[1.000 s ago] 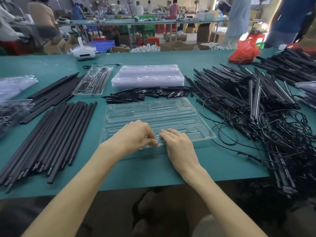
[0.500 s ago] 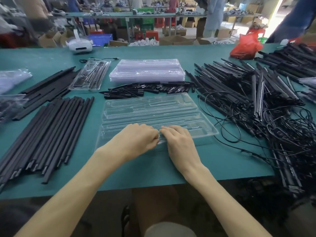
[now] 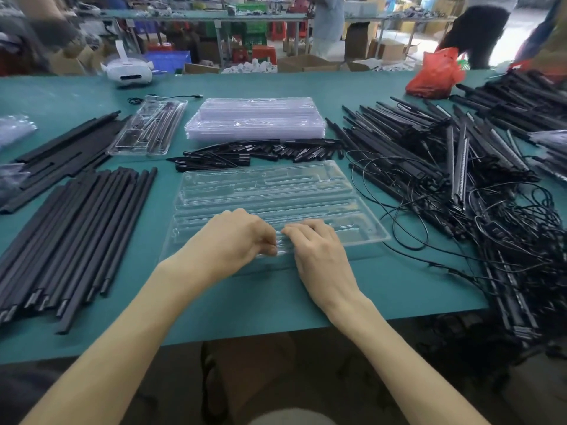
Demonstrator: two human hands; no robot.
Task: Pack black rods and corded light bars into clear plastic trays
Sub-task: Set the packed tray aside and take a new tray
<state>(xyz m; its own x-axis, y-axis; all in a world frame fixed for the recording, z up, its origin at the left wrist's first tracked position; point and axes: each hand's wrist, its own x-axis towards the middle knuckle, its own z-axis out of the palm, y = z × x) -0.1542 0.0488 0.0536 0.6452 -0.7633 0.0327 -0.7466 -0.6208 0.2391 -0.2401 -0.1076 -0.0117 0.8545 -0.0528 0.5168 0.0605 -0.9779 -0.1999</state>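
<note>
Hands unmoved at the near rim: left hand [image 3: 233,240] and right hand [image 3: 317,253], fingers curled, pinch the clear grooved tray [image 3: 276,191], centred on the green surface [image 3: 399,286]. Black rods [image 3: 92,228] lie left, corded bars [image 3: 429,154] right; crowded workshop behind.

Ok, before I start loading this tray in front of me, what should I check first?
1. The clear tray lies flat, slots up: ok.
2. Its slots are empty: ok.
3. It is a single tray, none stuck beneath: cannot tell.
4. The black rods lie ready at the left, beside the tray: ok.
5. The corded light bars at the right have free cords: not ok, the cords are tangled.
6. Hands free to pick: not ok, the left hand and right hand both pinch the tray's near edge.
</note>
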